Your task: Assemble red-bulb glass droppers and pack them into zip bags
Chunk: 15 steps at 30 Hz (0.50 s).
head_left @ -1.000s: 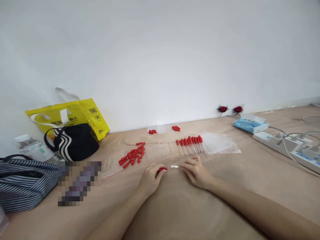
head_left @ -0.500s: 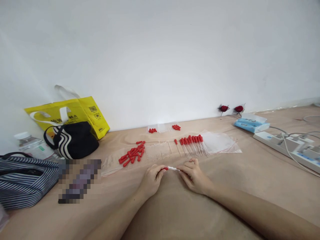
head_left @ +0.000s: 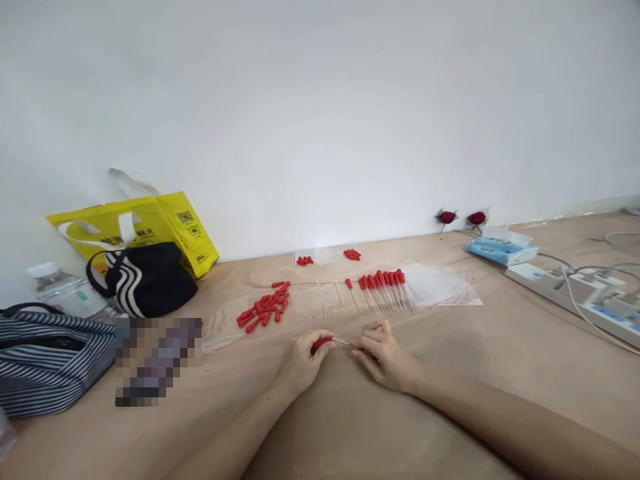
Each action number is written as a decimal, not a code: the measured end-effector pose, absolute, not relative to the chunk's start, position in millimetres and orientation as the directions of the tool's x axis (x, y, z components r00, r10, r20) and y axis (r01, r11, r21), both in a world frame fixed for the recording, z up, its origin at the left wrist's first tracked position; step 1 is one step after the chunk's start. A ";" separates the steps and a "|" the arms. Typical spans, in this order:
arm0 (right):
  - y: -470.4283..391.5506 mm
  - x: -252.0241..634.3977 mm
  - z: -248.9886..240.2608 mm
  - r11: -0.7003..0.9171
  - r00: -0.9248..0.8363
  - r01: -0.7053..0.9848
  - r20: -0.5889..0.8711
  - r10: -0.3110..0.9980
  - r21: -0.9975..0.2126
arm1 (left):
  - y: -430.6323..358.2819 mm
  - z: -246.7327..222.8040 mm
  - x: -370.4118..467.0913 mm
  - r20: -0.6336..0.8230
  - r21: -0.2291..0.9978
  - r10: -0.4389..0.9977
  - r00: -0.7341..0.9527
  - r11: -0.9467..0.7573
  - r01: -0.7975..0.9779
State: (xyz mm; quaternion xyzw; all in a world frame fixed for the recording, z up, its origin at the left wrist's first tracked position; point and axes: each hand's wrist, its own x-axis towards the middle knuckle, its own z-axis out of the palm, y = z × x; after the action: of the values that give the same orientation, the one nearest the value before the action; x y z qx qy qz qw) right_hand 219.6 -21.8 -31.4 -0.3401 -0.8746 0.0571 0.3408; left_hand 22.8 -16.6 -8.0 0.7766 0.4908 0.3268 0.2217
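Observation:
My left hand [head_left: 303,357] pinches a red rubber bulb [head_left: 323,344] between thumb and fingers. From the bulb a thin clear tube [head_left: 341,341] points right, its far part between the closed fingertips of my right hand [head_left: 387,355]. Beyond my left hand lies a pile of loose red bulbs [head_left: 265,308]. Beside it is a row of bare clear tubes [head_left: 315,301]. Farther right, several tubes with red bulbs on them [head_left: 384,287] lie side by side, and one more bulbed tube [head_left: 353,293] lies slightly apart at their left.
Clear plastic bags [head_left: 440,285] lie at the right of the rows. Two small groups of red bulbs [head_left: 353,255] sit near the wall. At left are a yellow bag [head_left: 193,233], black pouch [head_left: 157,280], bottle [head_left: 65,290] and striped bag [head_left: 55,360]; at right, tissues [head_left: 503,250] and a power strip [head_left: 535,283].
More of the red bulb shows between my left fingers, and the tube is tilted a little more. My right hand has shifted slightly left. The single bulbed tube appears slightly farther left.

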 end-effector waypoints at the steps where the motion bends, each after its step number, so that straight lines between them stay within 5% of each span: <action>1: -21.8 219.6 -31.3 0.762 -0.536 0.558 0.557 0.634 -0.330 | -16.5 -8.6 22.2 0.286 0.676 0.909 0.305 -0.416 0.608; 15: -16.5 227.0 -22.5 0.812 -0.631 0.513 0.519 0.577 -0.279 | -19.2 -8.4 20.8 0.353 0.605 0.840 0.413 -0.541 0.585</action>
State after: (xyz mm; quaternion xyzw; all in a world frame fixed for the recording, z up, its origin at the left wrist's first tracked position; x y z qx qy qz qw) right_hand 227.0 -16.5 -22.5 -0.3023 -0.9014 0.0524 0.3055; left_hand 20.8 -19.2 -8.4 0.8167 0.4361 0.3218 0.1983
